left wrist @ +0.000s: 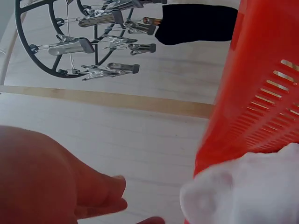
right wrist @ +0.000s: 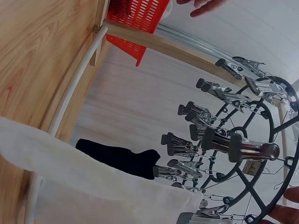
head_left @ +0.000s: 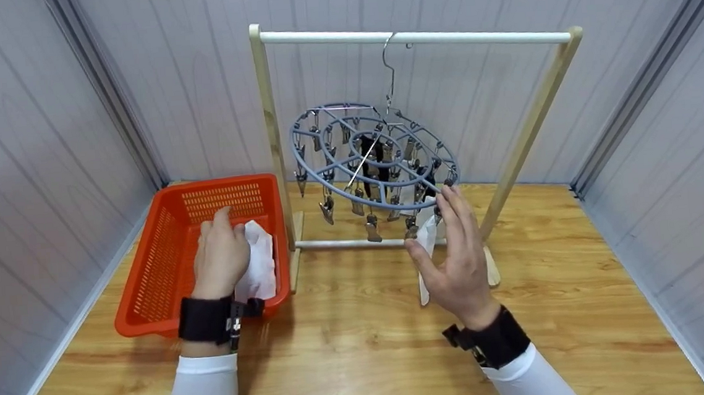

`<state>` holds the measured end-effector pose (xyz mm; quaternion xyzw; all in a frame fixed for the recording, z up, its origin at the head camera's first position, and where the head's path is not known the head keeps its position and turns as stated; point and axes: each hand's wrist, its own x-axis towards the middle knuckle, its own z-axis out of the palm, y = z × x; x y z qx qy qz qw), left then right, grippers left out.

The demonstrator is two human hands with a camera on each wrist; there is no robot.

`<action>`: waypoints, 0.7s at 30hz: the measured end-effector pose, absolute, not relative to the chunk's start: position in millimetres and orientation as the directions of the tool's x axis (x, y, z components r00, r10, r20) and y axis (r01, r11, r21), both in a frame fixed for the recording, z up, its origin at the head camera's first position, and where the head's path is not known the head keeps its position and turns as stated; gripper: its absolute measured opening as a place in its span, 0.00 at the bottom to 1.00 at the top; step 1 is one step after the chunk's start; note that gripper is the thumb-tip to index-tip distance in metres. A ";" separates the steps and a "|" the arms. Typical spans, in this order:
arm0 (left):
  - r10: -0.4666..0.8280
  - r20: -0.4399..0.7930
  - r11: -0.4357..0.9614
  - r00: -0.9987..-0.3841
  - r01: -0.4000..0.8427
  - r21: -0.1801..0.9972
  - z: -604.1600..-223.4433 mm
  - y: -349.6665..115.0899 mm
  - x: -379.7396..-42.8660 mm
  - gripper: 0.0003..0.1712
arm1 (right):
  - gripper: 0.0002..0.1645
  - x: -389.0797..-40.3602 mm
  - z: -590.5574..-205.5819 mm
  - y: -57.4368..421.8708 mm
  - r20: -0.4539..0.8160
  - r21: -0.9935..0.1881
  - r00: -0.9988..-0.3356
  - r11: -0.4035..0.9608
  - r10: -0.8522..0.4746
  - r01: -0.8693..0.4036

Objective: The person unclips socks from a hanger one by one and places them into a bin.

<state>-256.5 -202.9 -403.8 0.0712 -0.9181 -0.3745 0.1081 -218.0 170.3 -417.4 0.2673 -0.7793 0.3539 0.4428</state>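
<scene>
My left hand (head_left: 223,256) is over the red plastic basket (head_left: 141,286), its fingers loosely bent with nothing in them. Just right of it a white sock (head_left: 257,266) lies inside, also visible in the left wrist view as white cloth (left wrist: 247,191). At the near right rim of a round grey clip hanger (head_left: 352,200), my right hand (head_left: 459,270) touches the ring with fairly straight fingers. Beside that hand a white sock (right wrist: 93,168) hangs from a clip. A black sock (right wrist: 121,158) hangs further in. The hanger tilts, lower on the right.
A drying rack with wooden posts (head_left: 527,135) and a white top bar (head_left: 471,37) bears the hanger by its metal hook (head_left: 389,65). Several metal clips (head_left: 373,228) dangle below the ring. Panel walls enclose the wooden tabletop (head_left: 350,346). The basket stands beside the rack's left post.
</scene>
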 end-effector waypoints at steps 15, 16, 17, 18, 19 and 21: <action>-0.072 0.302 0.605 -0.951 0.199 0.771 -404.3 -166.5 -251.9 0.25 | 0.48 -216.8 -419.1 169.6 0.895 -0.280 -0.433 0.618 -0.109 -0.734; -0.053 0.311 0.597 -0.949 0.220 0.771 -404.8 -163.1 -251.7 0.25 | 0.47 -216.4 -419.2 169.4 0.896 -0.278 -0.430 0.616 -0.109 -0.737; -0.032 0.323 0.592 -0.946 0.242 0.769 -405.0 -159.6 -251.4 0.24 | 0.46 -216.2 -419.1 169.1 0.898 -0.275 -0.425 0.613 -0.111 -0.741; -0.016 0.327 0.587 -0.945 0.256 0.768 -405.4 -156.3 -251.0 0.24 | 0.46 -216.0 -418.9 168.9 0.900 -0.271 -0.421 0.610 -0.113 -0.744; 0.001 0.328 0.580 -0.945 0.267 0.769 -405.5 -152.9 -250.5 0.25 | 0.45 -215.8 -418.6 168.6 0.902 -0.266 -0.416 0.608 -0.117 -0.748; 0.024 0.324 0.581 -0.946 0.277 0.765 -405.5 -146.6 -248.8 0.25 | 0.44 -215.4 -417.5 168.1 0.905 -0.251 -0.405 0.604 -0.130 -0.756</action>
